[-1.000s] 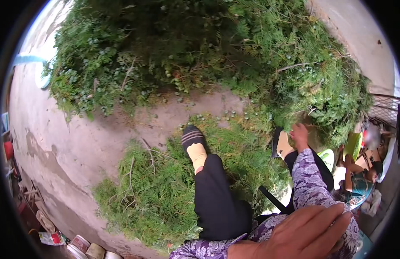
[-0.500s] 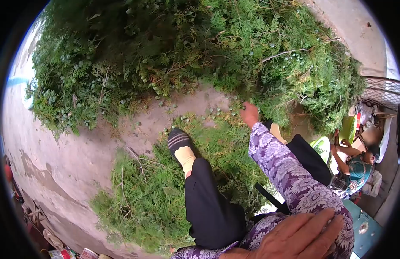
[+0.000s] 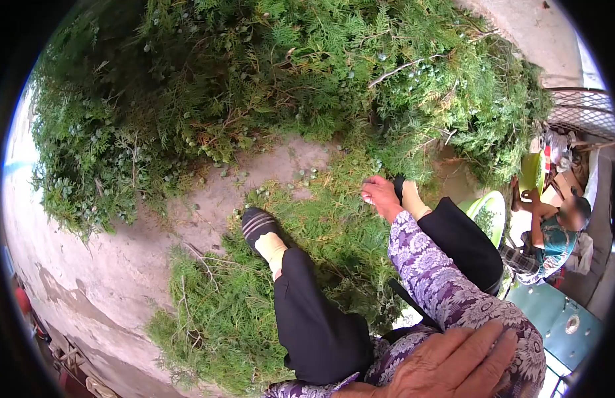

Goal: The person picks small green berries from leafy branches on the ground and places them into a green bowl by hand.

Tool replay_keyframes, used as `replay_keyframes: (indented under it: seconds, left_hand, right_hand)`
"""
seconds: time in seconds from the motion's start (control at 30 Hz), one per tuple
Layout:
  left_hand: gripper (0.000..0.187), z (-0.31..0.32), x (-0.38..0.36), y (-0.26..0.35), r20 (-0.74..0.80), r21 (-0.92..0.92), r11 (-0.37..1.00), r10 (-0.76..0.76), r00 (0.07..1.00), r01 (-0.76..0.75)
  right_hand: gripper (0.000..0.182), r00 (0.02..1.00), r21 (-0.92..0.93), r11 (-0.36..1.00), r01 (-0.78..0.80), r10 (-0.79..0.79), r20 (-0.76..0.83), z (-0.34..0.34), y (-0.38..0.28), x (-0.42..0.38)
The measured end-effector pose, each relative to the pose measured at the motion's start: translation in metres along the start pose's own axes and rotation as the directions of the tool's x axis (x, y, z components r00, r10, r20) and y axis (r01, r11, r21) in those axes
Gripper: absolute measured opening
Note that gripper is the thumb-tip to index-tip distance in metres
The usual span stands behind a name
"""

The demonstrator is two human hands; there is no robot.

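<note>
Seemingly mid-reach into the cuttings (image 3: 320,225) strewn on the ground, with right hand (image 3: 380,197) down on them at three o'clock of the black shoe (image 3: 257,222), fingers curled, grasp impossible to tell, left hand (image 3: 453,361) flat and empty on the purple sleeve (image 3: 440,292), probably calling next for a firm pinch on one sprig.

A seated person stretches the right hand (image 3: 380,196) forward and down, fingers curled, the patterned sleeve covering the arm, while the left hand (image 3: 453,365) rests flat, fingers spread and together, close to the camera
</note>
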State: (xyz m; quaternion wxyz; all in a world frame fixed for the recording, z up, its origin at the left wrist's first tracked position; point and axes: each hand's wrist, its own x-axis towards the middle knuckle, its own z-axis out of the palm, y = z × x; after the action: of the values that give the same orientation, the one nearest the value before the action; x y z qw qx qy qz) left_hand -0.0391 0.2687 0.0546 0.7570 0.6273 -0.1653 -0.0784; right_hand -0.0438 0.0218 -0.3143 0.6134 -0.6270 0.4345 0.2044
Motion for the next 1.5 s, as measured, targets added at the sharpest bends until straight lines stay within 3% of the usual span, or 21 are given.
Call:
replay_keyframes:
  seconds: [0.27, 0.3, 0.37, 0.4, 0.53, 0.6, 0.63, 0.67, 0.7, 0.73, 0.77, 0.87, 1.03, 1.1, 1.17, 1.2, 1.23, 1.27, 1.3, 1.37, 1.5]
  left_hand:
    - [0.040, 0.002, -0.002, -0.001, 0.035, 0.051, 0.997, -0.065, 0.997, 0.063]
    - [0.040, 0.001, -0.002, -0.001, 0.032, 0.052, 0.996, -0.069, 0.997, 0.068]
    - [0.042, -0.001, -0.002, -0.001, 0.037, 0.058, 0.996, -0.068, 0.997, 0.066]
    - [0.042, -0.002, -0.002, -0.002, 0.031, 0.064, 0.996, -0.069, 0.997, 0.067]
    - [0.042, -0.008, -0.001, -0.003, 0.031, 0.030, 0.996, -0.087, 0.996, 0.086]
    - [0.042, -0.009, -0.001, -0.003, 0.025, 0.017, 0.997, -0.081, 0.996, 0.081]
    - [0.042, -0.009, -0.001, -0.003, 0.023, 0.028, 0.997, -0.074, 0.997, 0.074]
    - [0.042, -0.009, -0.001, -0.002, 0.022, 0.040, 0.997, -0.069, 0.997, 0.068]
    - [0.042, -0.010, -0.002, -0.003, 0.021, 0.039, 0.997, -0.068, 0.997, 0.068]
    - [0.041, -0.010, -0.003, -0.003, 0.029, 0.050, 0.997, -0.061, 0.998, 0.060]
    - [0.041, -0.010, -0.004, -0.003, 0.037, 0.061, 0.997, -0.054, 0.998, 0.051]
    - [0.041, -0.009, -0.006, -0.001, 0.027, 0.074, 0.996, -0.055, 0.998, 0.052]
    - [0.040, -0.012, -0.006, -0.001, 0.027, 0.057, 0.997, -0.053, 0.998, 0.052]
    - [0.040, -0.013, -0.006, -0.002, 0.025, 0.058, 0.997, -0.057, 0.998, 0.055]
    - [0.039, -0.015, -0.006, -0.003, 0.016, 0.063, 0.996, -0.057, 0.998, 0.056]
    - [0.039, -0.016, -0.005, -0.004, 0.013, 0.064, 0.996, -0.061, 0.998, 0.060]
    - [0.039, -0.018, -0.005, -0.004, 0.020, 0.050, 0.996, -0.069, 0.997, 0.068]
    - [0.039, -0.019, -0.004, -0.004, 0.026, 0.036, 0.997, -0.075, 0.997, 0.074]
    - [0.039, -0.019, -0.005, -0.004, 0.022, 0.039, 0.996, -0.078, 0.997, 0.078]
    - [0.039, -0.020, -0.006, -0.005, 0.008, 0.046, 0.996, -0.079, 0.997, 0.079]
    - [0.038, -0.020, -0.007, -0.003, -0.009, 0.066, 0.993, -0.092, 0.996, 0.093]
  right_hand:
    - [0.011, 0.994, -0.014, 0.996, 0.087, -0.088, -0.065, 0.008, -0.024, 0.024]
    - [0.014, 0.952, -0.332, 0.913, 0.237, -0.286, -0.109, 0.016, -0.024, 0.032]
    - [0.020, 0.768, -0.831, 0.421, 0.363, -0.640, 0.011, 0.027, -0.021, 0.053]
    - [0.027, 0.839, -0.852, 0.460, 0.251, -0.542, -0.045, 0.029, -0.021, 0.064]
    - [0.023, 0.848, -0.917, 0.352, 0.189, -0.530, -0.029, 0.036, -0.018, 0.065]
    - [0.018, 0.980, -0.453, 0.890, 0.051, -0.131, -0.147, 0.027, -0.015, 0.070]
    - [0.018, 0.980, -0.455, 0.889, 0.053, -0.134, -0.147, 0.018, -0.017, 0.068]
    - [0.015, 1.000, -0.101, 0.995, 0.019, -0.020, -0.011, 0.008, -0.019, 0.062]
    - [0.012, 0.987, 0.257, 0.963, -0.079, 0.038, 0.158, 0.002, -0.018, 0.055]
    - [0.008, 0.980, 0.460, 0.873, -0.161, 0.086, 0.181, 0.003, -0.024, 0.041]
    - [0.008, 0.980, 0.459, 0.873, -0.161, 0.086, 0.181, 0.004, -0.029, 0.029]
    - [0.013, 0.878, 0.619, 0.708, -0.341, 0.004, 0.479, 0.004, -0.033, 0.016]
    - [0.009, 0.864, 0.569, 0.751, -0.335, 0.005, 0.503, 0.035, -0.051, 0.034]
    - [0.006, 0.945, 0.573, 0.801, -0.175, -0.026, 0.325, 0.047, -0.058, 0.047]
    - [0.011, 0.962, 0.449, 0.890, -0.083, -0.046, 0.269, 0.057, -0.062, 0.059]
    - [0.013, 0.986, 0.118, 0.989, 0.084, -0.100, 0.136, 0.064, -0.061, 0.065]
    - [0.016, 0.980, -0.246, 0.949, 0.199, -0.198, 0.031, 0.068, -0.060, 0.070]
    - [0.023, 0.974, -0.416, 0.884, 0.214, -0.227, 0.019, 0.071, -0.060, 0.074]
    - [0.023, 0.974, -0.416, 0.884, 0.214, -0.224, 0.024, 0.074, -0.058, 0.077]
    - [0.028, 0.899, -0.742, 0.610, 0.280, -0.437, -0.020, 0.077, -0.051, 0.084]
    - [0.033, 0.822, -0.851, 0.449, 0.271, -0.568, -0.038, 0.079, -0.047, 0.081]
